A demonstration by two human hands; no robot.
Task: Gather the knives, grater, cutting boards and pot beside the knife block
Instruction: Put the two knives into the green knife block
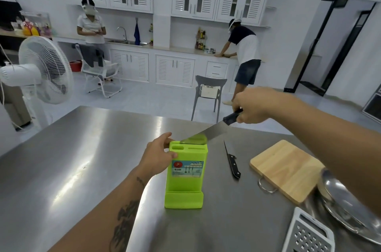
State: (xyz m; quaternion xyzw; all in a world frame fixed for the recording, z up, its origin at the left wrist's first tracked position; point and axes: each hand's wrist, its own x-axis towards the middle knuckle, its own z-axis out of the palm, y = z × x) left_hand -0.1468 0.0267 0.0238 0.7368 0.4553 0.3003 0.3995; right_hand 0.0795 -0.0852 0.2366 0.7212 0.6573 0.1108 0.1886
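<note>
Steel table (61, 159): green knife block (185, 173) upright, left hand (158, 155) gripping its top; right hand (253, 105) clasps large knife (212, 131), tip over a slot; small knife (232, 160), cutting board (286, 169), pot (346, 206), grater (307, 233) lie right.

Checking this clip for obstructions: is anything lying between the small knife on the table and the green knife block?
Nothing visible. The small knife lies on bare steel table just right of the knife block. The large knife, gripped by the right hand, hangs above the block's top, not in that gap.
</note>
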